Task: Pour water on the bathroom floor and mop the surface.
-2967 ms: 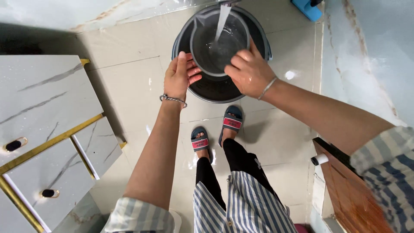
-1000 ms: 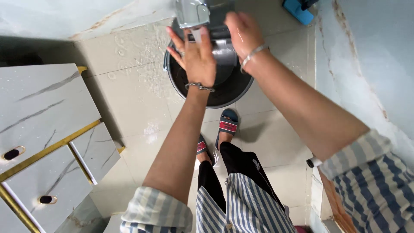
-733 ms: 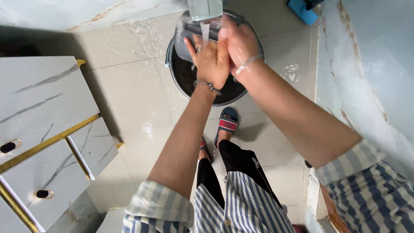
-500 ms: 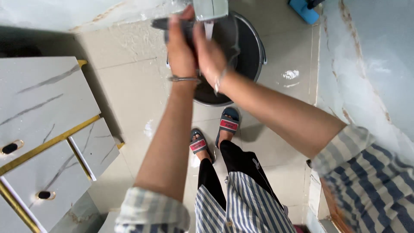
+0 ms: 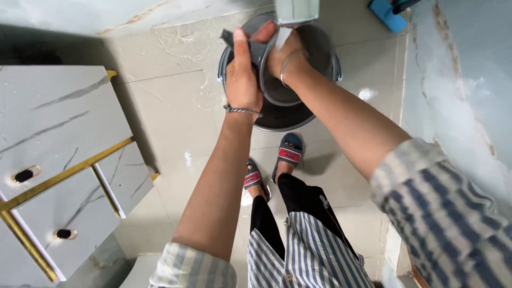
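Beige tiled floor (image 5: 160, 117), wet; dark round plastic bucket (image 5: 314, 48) standing on it. Above bucket, left hand (image 5: 242, 74) and right hand (image 5: 285, 56) both clasp grey round bowl (image 5: 269, 88), tilted on edge, held between them under tap stream.

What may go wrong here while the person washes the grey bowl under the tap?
1. The grey bowl, wet and tilted in both hands (left hand, right hand), might slip and drop into the dark bucket.
2. The tiled floor looks wet beside the bucket; feet in open sandals could slide.
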